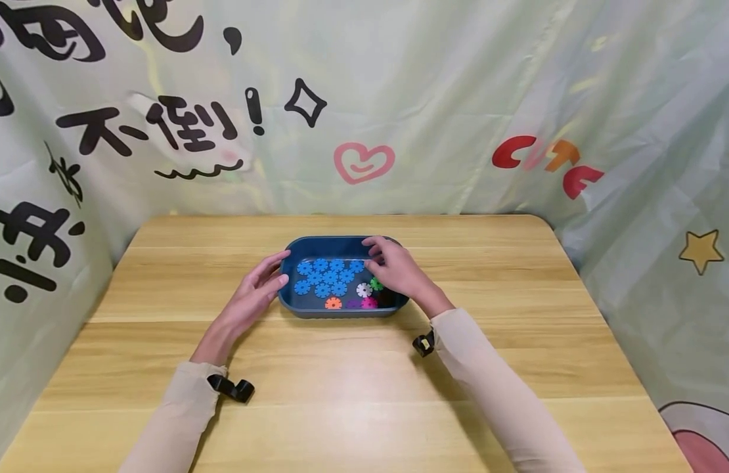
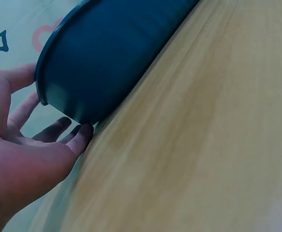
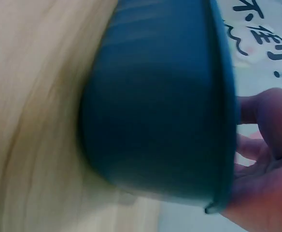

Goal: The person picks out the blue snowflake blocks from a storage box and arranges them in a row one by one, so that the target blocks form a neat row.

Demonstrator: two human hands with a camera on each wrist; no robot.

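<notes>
A dark blue tray (image 1: pixel 317 313) with rounded ends stands on the table. Several blue snowflake-shaped plastic discs (image 1: pixel 323 276) lie in its left and middle part. Nearer its front right are an orange disc (image 1: pixel 333 303), a purple one (image 1: pixel 353 304), a pink one (image 1: pixel 369 302), a white one (image 1: pixel 364 290) and a green one (image 1: pixel 376 284). My left hand (image 1: pixel 255 292) touches the tray's left end, thumb and fingers spread along the rim and outer wall. Over the right end reaches my right hand (image 1: pixel 397 268), thumb and forefinger apart inside the rim with nothing visible between them.
The wooden table (image 1: pixel 353 381) carries the tray towards its far edge. Behind and beside it hangs a pale printed curtain (image 1: pixel 435 98). Black wrist cameras sit on both sleeves, the left one (image 1: pixel 231 387) close above the tabletop.
</notes>
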